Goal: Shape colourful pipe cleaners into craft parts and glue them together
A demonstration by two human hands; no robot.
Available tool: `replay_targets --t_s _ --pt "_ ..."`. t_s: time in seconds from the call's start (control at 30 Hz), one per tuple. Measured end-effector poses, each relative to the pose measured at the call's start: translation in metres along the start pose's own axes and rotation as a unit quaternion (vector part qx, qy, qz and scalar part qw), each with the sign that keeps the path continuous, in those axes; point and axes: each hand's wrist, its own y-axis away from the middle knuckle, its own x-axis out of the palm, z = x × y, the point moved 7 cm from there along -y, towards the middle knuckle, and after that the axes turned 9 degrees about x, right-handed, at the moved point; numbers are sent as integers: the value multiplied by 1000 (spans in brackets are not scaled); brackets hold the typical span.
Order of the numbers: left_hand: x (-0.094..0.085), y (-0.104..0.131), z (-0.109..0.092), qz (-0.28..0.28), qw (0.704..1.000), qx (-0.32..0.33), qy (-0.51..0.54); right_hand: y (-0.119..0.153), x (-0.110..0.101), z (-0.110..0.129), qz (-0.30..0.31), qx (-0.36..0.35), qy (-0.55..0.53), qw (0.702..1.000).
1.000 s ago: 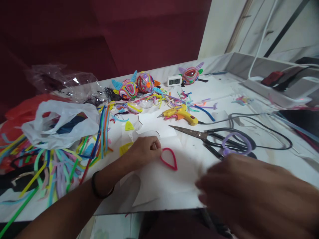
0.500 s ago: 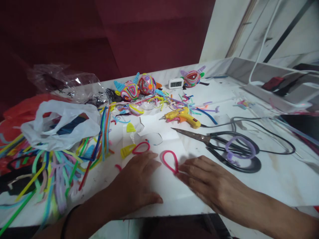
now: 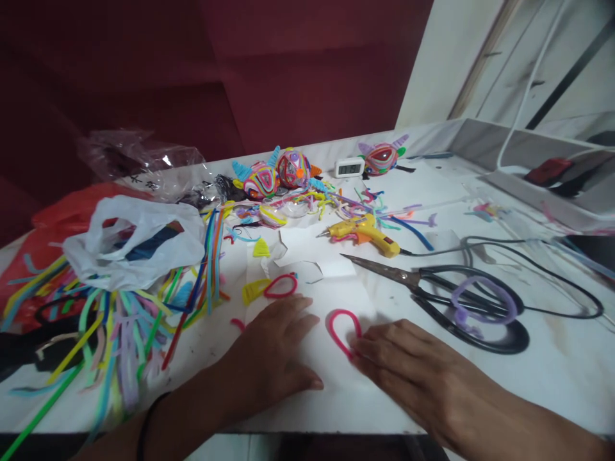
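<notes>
My right hand [image 3: 416,374] pinches the lower end of a pink pipe-cleaner loop [image 3: 332,328] between thumb and fingertips, just above the white paper. My left hand [image 3: 276,349] rests over the paper with fingers apart, holding nothing. Just beyond its fingertips lies a second pink pipe-cleaner loop [image 3: 296,283], touching a yellow coiled piece [image 3: 254,292]. A short pink piece [image 3: 237,324] shows beside my left hand, partly hidden by it. Black-handled scissors [image 3: 384,271] lie past my right hand, with a purple pipe-cleaner loop [image 3: 509,296] over the handles.
Behind the paper lies a yellow glue gun [image 3: 368,234], its cord trailing right. Pipe cleaners [image 3: 127,358] and a white plastic bag [image 3: 139,256] crowd the left. Decorated balls [image 3: 262,179] and a small digital clock [image 3: 349,168] stand at the back. A grey tray [image 3: 514,150] is at right.
The view has shifted slightly, so everything sits further right and lower. My right hand has brought the pink loop a little nearer to me. The left hand stays spread in nearly the same place.
</notes>
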Motion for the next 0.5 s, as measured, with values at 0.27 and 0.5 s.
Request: replay_targets --t_s 0.27,0.5 --pt "-50 -8 31 -172 984 -44 -16 1 -21 -10 -62 18 -57 996" --pt "-39 -41 59 -38 997 -9 -66 13 -14 -13 -61 12 -20 998"
